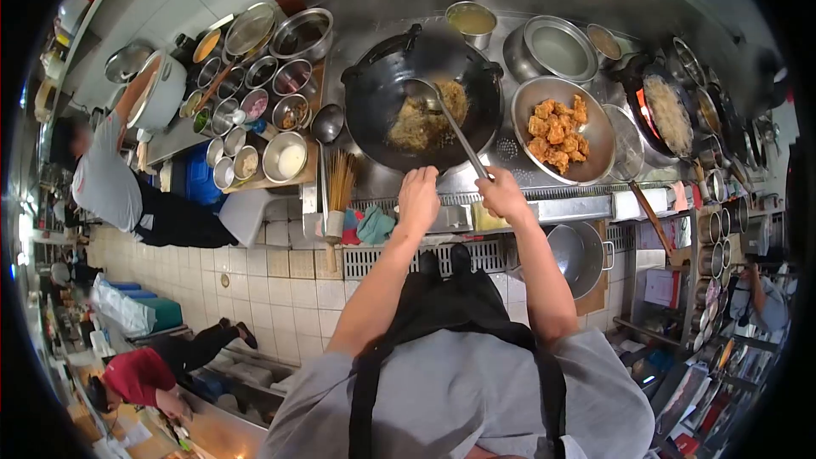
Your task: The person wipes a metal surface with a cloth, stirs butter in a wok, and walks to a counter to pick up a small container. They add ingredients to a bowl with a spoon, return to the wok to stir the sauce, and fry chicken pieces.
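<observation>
A black wok sits on the stove in front of me, with oily brown liquid or sauce bubbling or foaming in its bottom. My left hand is closed on the wok's near rim; the fingertips are partly hidden. In my right hand is the handle end of a long metal ladle. Its bowl is inside the wok, over the liquid. To the wok's right, a wide steel bowl holds orange-brown fried pieces.
A second ladle and a bamboo brush are left of the wok. Several ingredient cups crowd the left counter. At right, food fries over a visible flame. A large pot stands below. Co-workers are at left.
</observation>
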A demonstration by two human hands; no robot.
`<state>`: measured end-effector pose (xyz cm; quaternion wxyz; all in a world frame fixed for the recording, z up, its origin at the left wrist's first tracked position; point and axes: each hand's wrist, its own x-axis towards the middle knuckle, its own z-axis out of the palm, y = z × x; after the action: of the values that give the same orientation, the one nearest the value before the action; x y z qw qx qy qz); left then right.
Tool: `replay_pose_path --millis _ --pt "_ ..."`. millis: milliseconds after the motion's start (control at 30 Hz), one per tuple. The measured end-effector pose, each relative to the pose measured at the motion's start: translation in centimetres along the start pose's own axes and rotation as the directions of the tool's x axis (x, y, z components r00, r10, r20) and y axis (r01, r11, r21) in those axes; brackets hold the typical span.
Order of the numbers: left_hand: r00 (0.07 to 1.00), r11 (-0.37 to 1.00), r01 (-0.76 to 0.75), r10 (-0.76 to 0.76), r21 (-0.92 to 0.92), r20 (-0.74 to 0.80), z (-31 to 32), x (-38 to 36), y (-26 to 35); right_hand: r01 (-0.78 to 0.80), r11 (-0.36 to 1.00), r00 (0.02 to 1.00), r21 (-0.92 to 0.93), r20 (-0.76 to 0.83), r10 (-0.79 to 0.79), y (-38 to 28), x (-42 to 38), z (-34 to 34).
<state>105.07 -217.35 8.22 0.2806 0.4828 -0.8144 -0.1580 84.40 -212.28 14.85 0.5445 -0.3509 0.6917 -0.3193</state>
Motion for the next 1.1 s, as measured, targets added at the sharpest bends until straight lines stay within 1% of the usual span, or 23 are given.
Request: replay_pose_path --millis 33,67,133,200,267,333,367,400,433,467,500,533,600,633,733,767,833,867,933,967,1000,1067,1100 --pt "0.998 0.999 -0.037 0.038 0.017 -0.052 -0.1 -0.1 0.0 0.012 0.998 0.995 -0.056 -0.095 -0.017 0.3 -0.7 0.7" --pt "1.000 1.000 -0.021 0.021 0.020 -0.002 -0.2 -1.1 0.0 0.202 0.949 0.955 -0.243 -0.166 -0.245 2.6 -0.3 1.5" --pt "0.999 0.999 -0.016 0.015 0.031 0.050 -0.1 0.8 -0.4 0.286 0.854 0.822 -0.434 -0.348 -0.451 6.0 1.4 4.3" --pt "0.999 0.999 -0.028 0.027 0.036 0.044 0.4 1.4 -0.7 0.316 0.849 0.813 -0.424 -0.341 -0.473 6.4 1.0 6.0" --pt "0.996 0.997 -0.027 0.022 0.066 0.081 0.5 1.3 -1.1 0.170 0.982 0.959 -0.080 -0.215 -0.183 5.3 1.1 5.5" --pt "0.988 0.996 -0.011 -0.003 0.089 0.156 -0.1 0.7 -1.1 0.007 0.963 0.999 0.269 -0.037 0.003 1.9 -0.2 3.5" --pt "0.984 0.995 -0.011 -0.008 0.101 0.181 -0.4 1.8 -0.9 0.072 0.985 0.991 0.155 -0.122 -0.053 0.3 -0.4 4.3" --pt "0.989 0.996 -0.020 0.006 0.090 0.150 -0.7 2.5 -0.7 0.161 0.986 0.949 0.042 -0.279 -0.144 0.9 1.4 5.4" --pt "0.991 0.996 -0.023 0.012 0.082 0.130 -1.0 2.5 -0.4 0.392 0.865 0.775 -0.314 -0.395 -0.494 4.1 6.3 5.6" --pt "0.992 0.997 -0.020 0.010 0.075 0.123 -1.2 1.4 -0.4 0.476 0.600 0.511 -0.643 -0.354 -0.784 7.1 10.0 5.8" --pt "0.988 0.993 -0.050 0.033 0.106 0.154 -0.4 1.7 -1.0 0.407 0.809 0.750 -0.424 -0.351 -0.561 5.2 9.1 6.1" --pt "0.987 0.992 -0.054 0.037 0.111 0.155 0.2 2.1 -1.7 0.213 0.950 0.909 -0.227 -0.310 -0.278 3.1 8.1 6.5" --pt "0.984 0.991 -0.058 0.037 0.117 0.172 1.0 2.0 -2.4 0.032 0.994 0.989 -0.108 -0.138 -0.047 -1.9 2.3 6.5" --pt "0.985 0.994 -0.048 0.030 0.099 0.171 0.7 1.7 -2.3 0.269 0.908 0.937 -0.322 -0.132 -0.324 1.5 4.4 6.3" --pt "0.987 0.998 -0.040 0.030 0.058 0.158 -0.3 2.4 -1.9 0.499 0.748 0.816 -0.437 -0.053 -0.575 4.6 2.7 6.6" --pt "0.988 0.998 -0.039 0.030 0.055 0.150 -0.2 2.5 -2.0 0.137 0.985 0.991 -0.104 0.013 -0.137 -0.2 -1.7 6.5" --pt "0.985 0.999 -0.019 0.010 0.049 0.174 -0.5 1.0 -2.1 0.072 0.997 0.997 0.006 0.009 -0.072 0.5 -1.6 5.4" --pt "0.983 0.999 -0.013 0.005 0.044 0.185 -0.9 1.1 -1.9 0.054 0.997 0.999 0.058 0.005 -0.054 0.3 -1.1 4.8" --pt "0.979 0.999 0.000 -0.006 0.033 0.203 -1.4 1.9 -1.5 0.200 0.973 0.951 -0.117 -0.217 -0.221 2.0 0.5 5.5" --pt "0.991 1.000 -0.015 0.015 0.002 0.136 -1.2 1.6 -1.4 0.253 0.943 0.896 -0.214 -0.315 -0.312 2.9 1.4 6.0" --pt "0.991 1.000 -0.005 0.006 -0.008 0.136 -0.6 2.1 -1.4 0.286 0.906 0.826 -0.312 -0.399 -0.398 3.9 2.1 6.3" --pt "0.988 0.999 0.032 -0.027 -0.026 0.152 0.1 1.9 -1.4 0.289 0.883 0.733 -0.370 -0.508 -0.452 5.2 3.3 8.6" --pt "0.983 0.999 0.036 -0.034 -0.005 0.178 0.4 2.2 -1.4 0.219 0.941 0.847 -0.259 -0.428 -0.316 6.2 4.2 8.0"
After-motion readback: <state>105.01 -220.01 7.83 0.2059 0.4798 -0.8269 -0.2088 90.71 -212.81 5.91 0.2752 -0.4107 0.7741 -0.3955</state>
